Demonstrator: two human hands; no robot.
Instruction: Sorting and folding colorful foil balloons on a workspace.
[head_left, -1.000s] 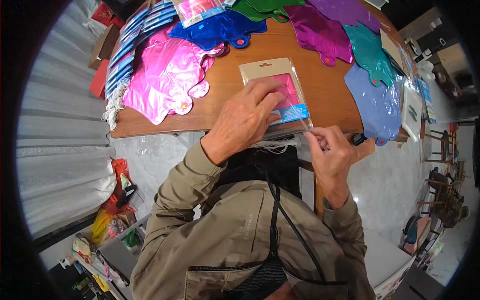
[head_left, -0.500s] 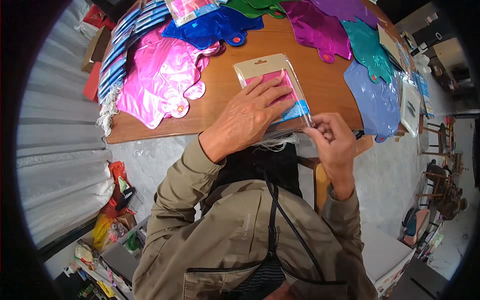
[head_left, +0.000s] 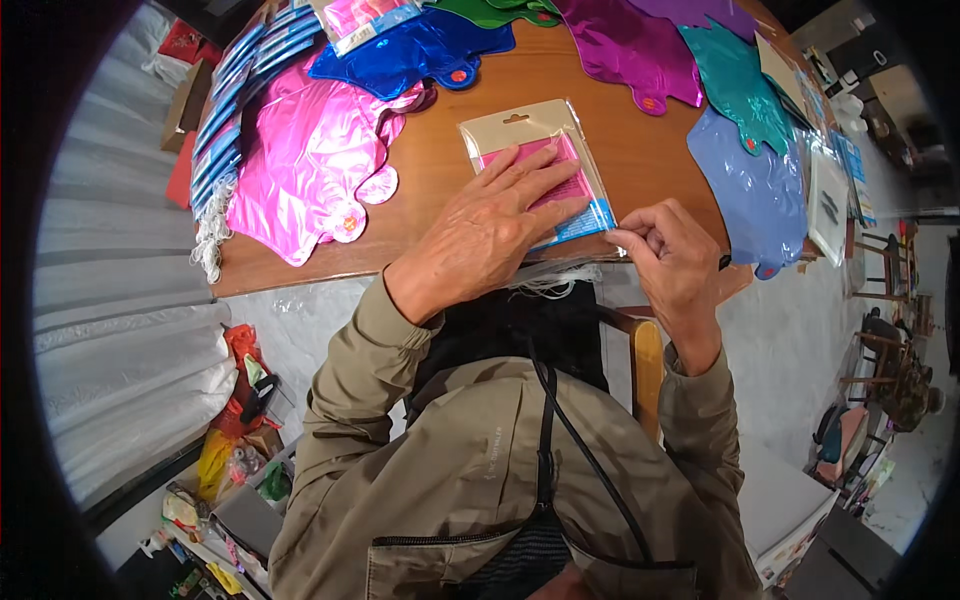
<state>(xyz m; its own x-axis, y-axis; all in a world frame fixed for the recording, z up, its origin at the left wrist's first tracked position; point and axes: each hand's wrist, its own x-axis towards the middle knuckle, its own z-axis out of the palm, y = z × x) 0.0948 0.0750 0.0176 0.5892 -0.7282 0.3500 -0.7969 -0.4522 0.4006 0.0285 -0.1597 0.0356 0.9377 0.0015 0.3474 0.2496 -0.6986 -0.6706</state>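
Observation:
A clear plastic packet [head_left: 522, 135] with a beige header and a pink balloon inside lies flat on the wooden table [head_left: 640, 150]. My left hand [head_left: 490, 230] rests palm down on the packet with fingers spread, pressing it to the table. My right hand [head_left: 672, 255] pinches the packet's near right corner between thumb and fingertips, at the table's front edge.
Flat foil balloons lie around the packet: pink [head_left: 305, 160], blue [head_left: 410, 50], purple [head_left: 625, 40], teal [head_left: 735, 85], lavender [head_left: 750, 190]. A stack of striped packets [head_left: 225, 120] sits at the table's left edge. A wooden chair [head_left: 645, 365] is under me; clutter lies on the floor at left.
My right hand has moved up to the packet's near right corner and pinched it. My left hand has stayed flat on the packet.

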